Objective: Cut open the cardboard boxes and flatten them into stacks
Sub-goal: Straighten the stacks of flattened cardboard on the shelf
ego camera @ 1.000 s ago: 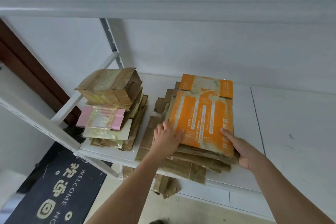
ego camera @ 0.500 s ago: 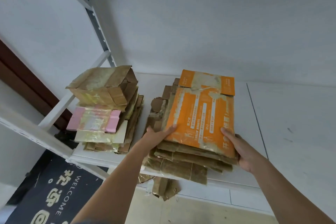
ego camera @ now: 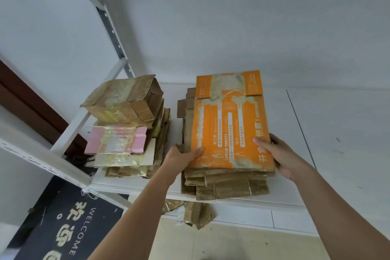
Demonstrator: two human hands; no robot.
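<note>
A flattened orange box lies on top of a stack of flattened brown cardboard on a white shelf. My left hand grips the stack's near left corner, thumb on the orange sheet and fingers under the edge. My right hand grips the near right corner the same way. To the left stands a second stack, with a pink flattened box and a partly collapsed brown box on top.
A white upright post and a slanted shelf rail frame the left side. Cardboard scraps lie under the shelf. A dark welcome mat covers the floor at lower left. A white wall stands behind the shelf.
My left hand slid from the top of the orange box to the stack's left edge and now grips it. The stack looks squared up, and the view tilted upward.
</note>
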